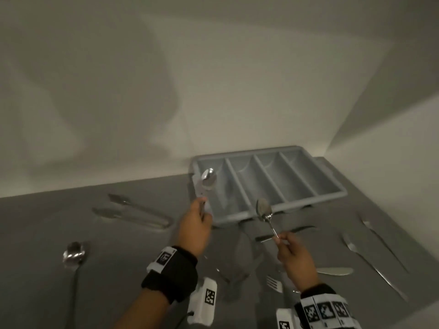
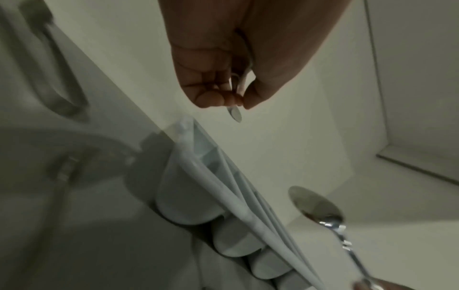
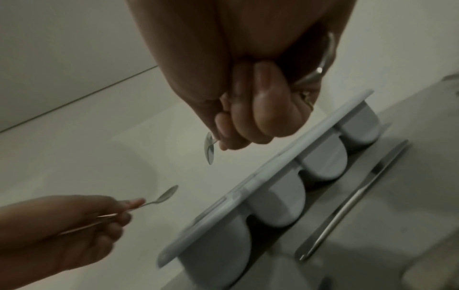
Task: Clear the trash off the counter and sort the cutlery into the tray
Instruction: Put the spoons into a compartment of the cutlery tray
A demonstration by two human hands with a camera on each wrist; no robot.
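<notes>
We hold one spoon in each hand above the near edge of the grey tray (image 1: 268, 150), which sits against the wall at the back of the counter (image 1: 35, 224). Our left hand (image 1: 194, 230) has its fingers closed around the handle of the left spoon (image 1: 208, 179), whose bowl hangs over the leftmost compartment. Our right hand (image 1: 293, 255) pinches the handle tip of the right spoon (image 1: 264, 209) at the tray's near rim.

By our judgement the sorting has barely begun: all four compartments look empty, and no trash is visible.

Still lying on the counter, we count:
- one ladle-like spoon (image 1: 73, 254) at far left
- one pair of tongs (image 1: 140, 210)
- roughly six pieces at centre and right, including a fork (image 1: 274, 282) and a knife (image 1: 335, 271); blur makes the exact count uncertain.
</notes>
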